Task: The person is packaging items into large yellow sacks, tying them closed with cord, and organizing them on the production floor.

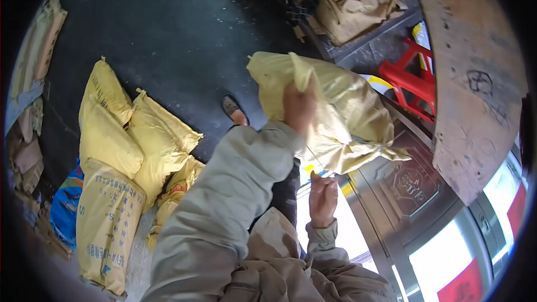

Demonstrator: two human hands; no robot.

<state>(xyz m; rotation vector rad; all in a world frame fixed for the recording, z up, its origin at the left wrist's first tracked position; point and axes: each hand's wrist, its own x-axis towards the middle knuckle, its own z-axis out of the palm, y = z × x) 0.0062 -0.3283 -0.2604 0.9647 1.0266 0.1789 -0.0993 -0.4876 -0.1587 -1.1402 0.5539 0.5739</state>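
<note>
A dark rubbery floor point(168, 22) fills the far side of the scene, with a metal door panel point(414, 184) and a red plastic stool point(411, 81) to the right and crumpled brown paper point(349, 8) at the far right. On the left lies a heap of full yellow sacks point(120, 156), stacked against each other.

The left hand point(299, 106) is clamped on a bunched fold of a yellow woven sack point(341, 117), held up in the middle of the scene, clear of the floor. The sack sags and creases around the grip, so it looks soft and only partly filled, lighter than those in the heap. Its glossy weave may be slippery; a gathered corner or the tied neck gives the surest hold.

The right hand point(323, 198) hovers just below the sack, fingers loosely curled, touching nothing I can make out.
</note>
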